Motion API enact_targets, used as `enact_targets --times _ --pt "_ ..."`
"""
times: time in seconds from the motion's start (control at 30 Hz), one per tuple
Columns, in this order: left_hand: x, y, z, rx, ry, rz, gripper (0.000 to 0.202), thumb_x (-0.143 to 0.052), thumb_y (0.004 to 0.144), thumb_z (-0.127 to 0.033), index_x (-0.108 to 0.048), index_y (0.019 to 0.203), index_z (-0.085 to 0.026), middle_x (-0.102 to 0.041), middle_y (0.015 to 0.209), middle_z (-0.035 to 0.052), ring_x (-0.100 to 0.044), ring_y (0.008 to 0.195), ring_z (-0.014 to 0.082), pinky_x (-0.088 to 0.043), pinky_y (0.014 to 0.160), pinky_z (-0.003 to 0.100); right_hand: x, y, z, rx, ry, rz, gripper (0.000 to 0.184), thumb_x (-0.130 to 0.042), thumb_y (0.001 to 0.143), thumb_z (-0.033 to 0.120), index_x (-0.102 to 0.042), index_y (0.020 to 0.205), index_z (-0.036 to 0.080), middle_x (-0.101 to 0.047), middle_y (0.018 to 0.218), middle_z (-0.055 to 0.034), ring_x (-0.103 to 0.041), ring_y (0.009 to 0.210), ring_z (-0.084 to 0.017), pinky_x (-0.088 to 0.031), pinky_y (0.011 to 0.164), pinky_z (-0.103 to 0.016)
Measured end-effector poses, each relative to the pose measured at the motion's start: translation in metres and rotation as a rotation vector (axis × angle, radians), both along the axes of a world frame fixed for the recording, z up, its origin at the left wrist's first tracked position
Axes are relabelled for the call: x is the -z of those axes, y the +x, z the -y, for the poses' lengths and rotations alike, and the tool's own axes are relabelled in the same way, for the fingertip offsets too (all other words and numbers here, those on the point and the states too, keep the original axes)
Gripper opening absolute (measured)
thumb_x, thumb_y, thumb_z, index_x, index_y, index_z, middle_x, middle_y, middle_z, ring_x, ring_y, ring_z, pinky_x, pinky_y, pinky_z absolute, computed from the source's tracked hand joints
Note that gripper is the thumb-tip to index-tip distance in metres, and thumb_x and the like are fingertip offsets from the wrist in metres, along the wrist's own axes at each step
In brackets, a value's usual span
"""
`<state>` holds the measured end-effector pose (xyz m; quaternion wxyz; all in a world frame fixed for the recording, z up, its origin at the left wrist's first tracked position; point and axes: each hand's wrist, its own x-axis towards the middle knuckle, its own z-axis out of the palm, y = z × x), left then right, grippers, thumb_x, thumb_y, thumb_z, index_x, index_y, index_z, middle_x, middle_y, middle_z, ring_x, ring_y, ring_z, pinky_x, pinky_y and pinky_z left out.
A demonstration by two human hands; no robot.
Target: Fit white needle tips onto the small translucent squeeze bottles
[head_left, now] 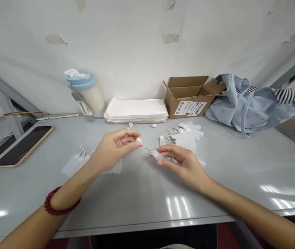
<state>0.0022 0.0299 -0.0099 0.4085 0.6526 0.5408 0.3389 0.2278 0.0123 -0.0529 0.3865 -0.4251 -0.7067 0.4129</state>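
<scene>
My left hand, with a red beaded bracelet on its wrist, pinches a small white cap between thumb and fingers. To its right, my right hand grips a small translucent plastic bottle by its sides, nozzle end towards the left hand. A thin white cord runs between the bottle and the cap. Behind the right hand lies a pile of similar bottles with cords. More such bottles lie on the left, partly hidden by my left forearm. Two loose white caps sit on the table farther back.
A stack of white padded envelopes lies by the wall, between a blue-lidded tumbler and an open cardboard box. Light blue cloth is bunched at the right. A phone lies at the left of the grey table.
</scene>
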Motion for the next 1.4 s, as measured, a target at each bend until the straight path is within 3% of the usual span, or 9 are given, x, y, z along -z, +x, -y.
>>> enact_targets --times 0.07,0.2,0.3,0.5,0.67,0.8,0.97,1.23,1.4 --pt "0.001 0.012 0.012 0.022 -0.024 0.144 0.023 -0.068 0.077 -0.037 -0.066 0.093 -0.020 -0.069 0.090 0.0027 -0.066 0.084 0.0199 -0.052 0.073 0.028 0.000 0.000 0.000 -0.014 0.014 -0.018 0.021 -0.069 0.080 0.032 -0.066 0.098 0.021 -0.068 0.101 -0.0055 -0.066 0.090 -0.020 -0.054 0.082 -0.036" --pt "0.008 0.024 0.024 0.042 0.019 0.166 0.017 -0.068 0.079 -0.036 -0.067 0.090 -0.022 -0.067 0.094 0.0019 -0.061 0.078 0.0161 -0.051 0.073 0.028 -0.002 -0.001 0.003 -0.033 0.122 -0.002 0.015 -0.067 0.082 0.026 -0.065 0.097 0.021 -0.067 0.098 -0.0049 -0.064 0.089 -0.018 -0.054 0.079 -0.035" --pt "0.013 0.027 0.025 0.063 -0.011 0.202 0.017 -0.066 0.080 -0.035 -0.067 0.091 -0.022 -0.067 0.094 0.0025 -0.062 0.084 0.0177 -0.051 0.079 0.029 -0.002 -0.002 0.006 -0.037 0.240 0.049 0.014 -0.065 0.084 0.022 -0.063 0.097 0.021 -0.066 0.095 -0.0049 -0.063 0.088 -0.018 -0.053 0.079 -0.035" --pt "0.015 0.028 0.027 0.059 -0.047 0.277 0.016 -0.067 0.080 -0.033 -0.066 0.091 -0.022 -0.068 0.094 0.0030 -0.063 0.091 0.0191 -0.051 0.082 0.030 0.002 -0.004 0.011 -0.063 0.369 0.101 0.031 -0.056 0.089 0.019 -0.052 0.120 0.023 -0.064 0.102 -0.0062 -0.062 0.091 -0.018 -0.053 0.080 -0.034" --pt "0.013 0.026 0.026 -0.013 -0.103 0.262 0.021 -0.070 0.077 -0.037 -0.065 0.091 -0.022 -0.068 0.078 0.0005 -0.064 0.074 0.0168 -0.052 0.068 0.027 0.003 -0.005 0.010 -0.058 0.435 0.078 0.027 -0.052 0.091 0.017 -0.058 0.117 0.022 -0.063 0.098 -0.0068 -0.061 0.088 -0.018 -0.052 0.076 -0.034" --pt "0.009 0.023 0.022 -0.011 -0.218 0.340 0.020 -0.071 0.076 -0.037 -0.065 0.087 -0.021 -0.062 0.064 -0.0019 -0.061 0.062 0.0144 -0.046 0.051 0.022 0.004 -0.004 0.008 -0.024 0.398 0.057 0.023 -0.058 0.089 0.018 -0.061 0.111 0.020 -0.066 0.094 -0.0067 -0.061 0.084 -0.017 -0.052 0.073 -0.032" --pt "0.008 0.023 0.019 0.001 -0.383 0.383 0.022 -0.071 0.075 -0.039 -0.063 0.082 -0.019 -0.060 0.061 -0.0012 -0.060 0.053 0.0137 -0.039 0.040 0.020 0.006 -0.005 0.009 -0.034 0.320 0.001 0.019 -0.059 0.087 0.020 -0.063 0.106 0.021 -0.068 0.093 -0.0057 -0.063 0.082 -0.017 -0.053 0.072 -0.032" --pt "0.018 0.028 0.024 0.048 -0.351 0.460 0.018 -0.069 0.078 -0.036 -0.065 0.087 -0.021 -0.066 0.079 0.0026 -0.060 0.072 0.0147 -0.046 0.052 0.021 0.004 -0.009 0.011 -0.097 -0.079 -0.214 0.017 -0.061 0.083 0.023 -0.063 0.100 0.020 -0.071 0.089 -0.0050 -0.068 0.077 -0.016 -0.055 0.067 -0.031" --pt "0.017 0.028 0.023 0.055 -0.376 0.463 0.017 -0.070 0.079 -0.036 -0.065 0.085 -0.021 -0.064 0.072 0.0004 -0.059 0.067 0.0130 -0.046 0.052 0.020 0.003 -0.009 0.011 -0.097 -0.114 -0.246 0.017 -0.063 0.081 0.023 -0.063 0.098 0.018 -0.071 0.086 -0.0050 -0.069 0.078 -0.017 -0.056 0.069 -0.032"
